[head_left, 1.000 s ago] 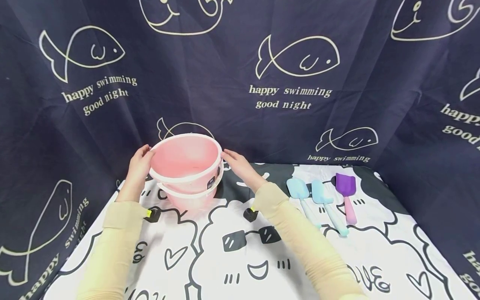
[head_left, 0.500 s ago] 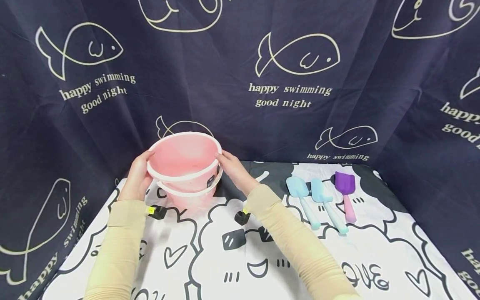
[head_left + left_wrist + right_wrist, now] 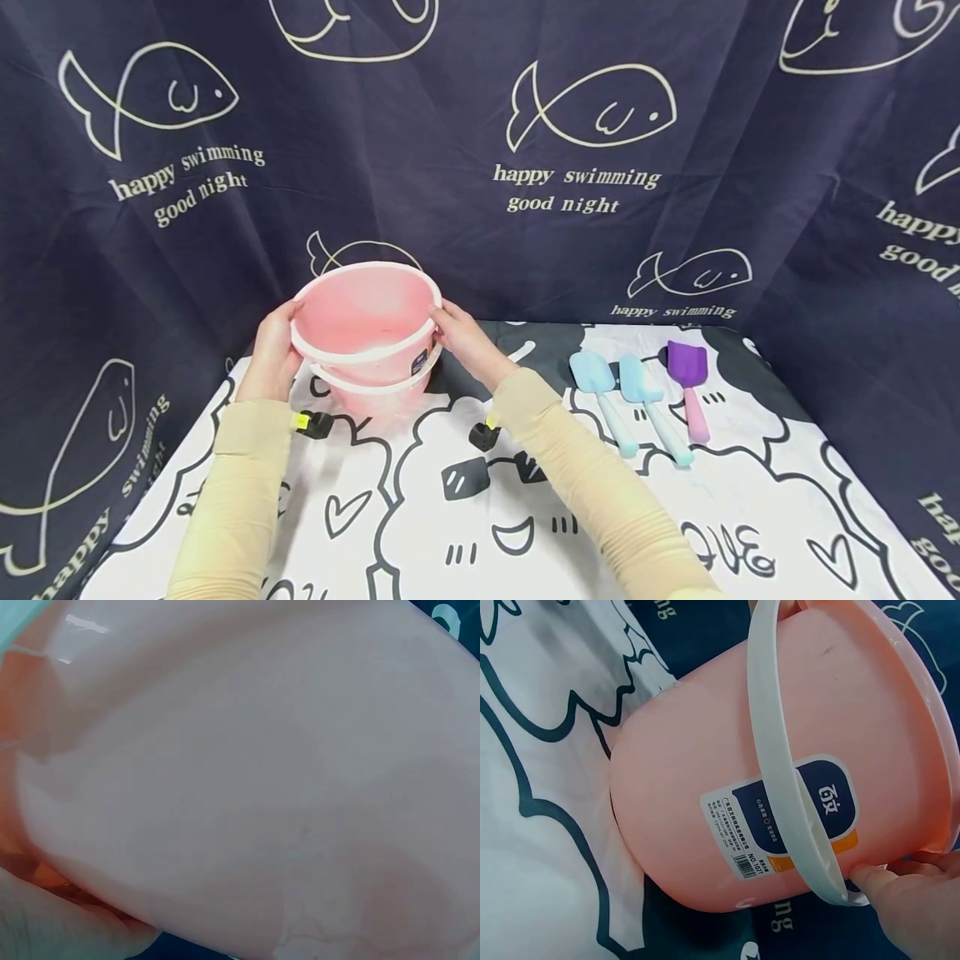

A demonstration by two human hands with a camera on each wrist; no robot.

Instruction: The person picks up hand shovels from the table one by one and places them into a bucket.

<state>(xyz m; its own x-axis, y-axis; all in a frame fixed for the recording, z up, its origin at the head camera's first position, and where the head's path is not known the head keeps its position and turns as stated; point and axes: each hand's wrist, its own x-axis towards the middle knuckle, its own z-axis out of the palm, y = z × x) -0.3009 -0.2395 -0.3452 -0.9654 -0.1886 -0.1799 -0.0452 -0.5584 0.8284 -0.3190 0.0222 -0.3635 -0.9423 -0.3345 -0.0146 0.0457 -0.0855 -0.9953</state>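
A pink bucket (image 3: pixel 367 321) with a white rim and white handle stands at the left back of the cloth. On its left side my left hand (image 3: pixel 275 346) grips the rim, thumb near the top edge. My right hand (image 3: pixel 468 337) holds the rim on the opposite side; in the right wrist view, that hand (image 3: pixel 915 900) has its thumb just below the rim, beside the handle (image 3: pixel 787 780). A blue and white label (image 3: pixel 780 821) shows on the wall. Pink plastic fills most of the left wrist view, with part of the left hand (image 3: pixel 67 922) at its lower left.
To the right lie two light blue spatulas (image 3: pixel 592 372) (image 3: pixel 639 379) and a purple one with a pink handle (image 3: pixel 687 364). A dark curtain (image 3: pixel 450 167) with fish drawings rises behind and at both sides. The white cloth (image 3: pixel 450 467) bears black cartoon drawings.
Both hands have closed more firmly round the bucket's rim, the right thumb coming over its near side. In the head view the bucket sits slightly further left. The spatulas lie as before.
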